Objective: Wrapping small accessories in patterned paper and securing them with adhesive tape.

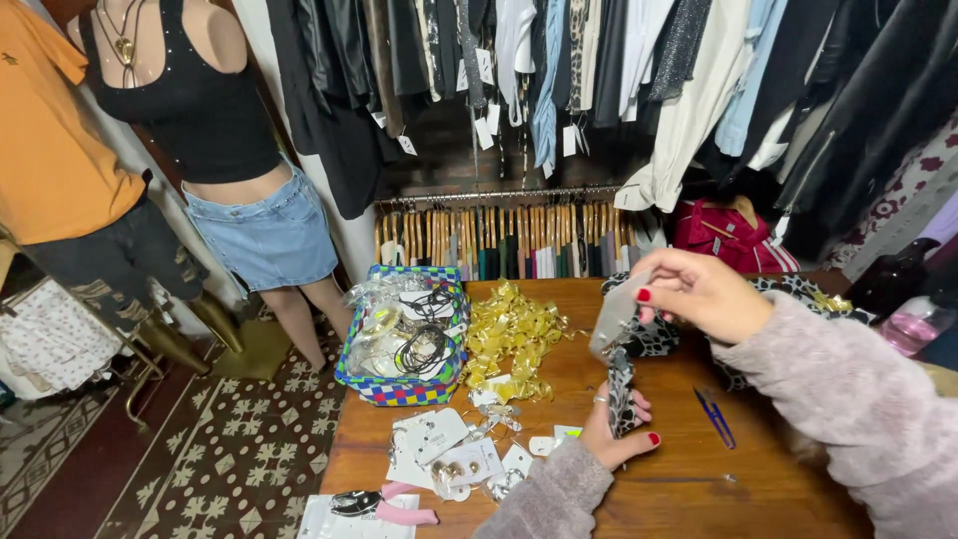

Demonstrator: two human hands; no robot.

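Clothes rail (pixel 499 195) spans the upper centre of the frame, hung with dark and pale garments bearing small white paper tags (pixel 406 145). Two mannequins stand at upper left: one in an orange shirt (pixel 45 150), one in a black top and denim skirt (pixel 264 235).

Wooden desk (pixel 689 484) fills the lower centre and right. On its left edge sits a checkered woven basket (pixel 399 389), blue, green and multicoloured, holding clear packets and black cords. Just beside it, at centre, lies a heap of gold ribbon bows (pixel 509 339). Below these, white rectangular jewellery cards (pixel 439 439) lie scattered; a pink-handled tool (pixel 384 509) rests at the bottom edge. Small blue thread snips (pixel 714 414) lie right of centre.

Right hand (pixel 699 294), centre right, pinches the upper end of a grey strip of fabric (pixel 611 324). Left hand (pixel 619 424), lower centre, palm up, is curled around the lower, black-and-white patterned end. The strip's long axis runs near vertical in the frame, tilted slightly right at the top, above the desk's centre. A patterned cloth (pixel 654 339) lies behind it.
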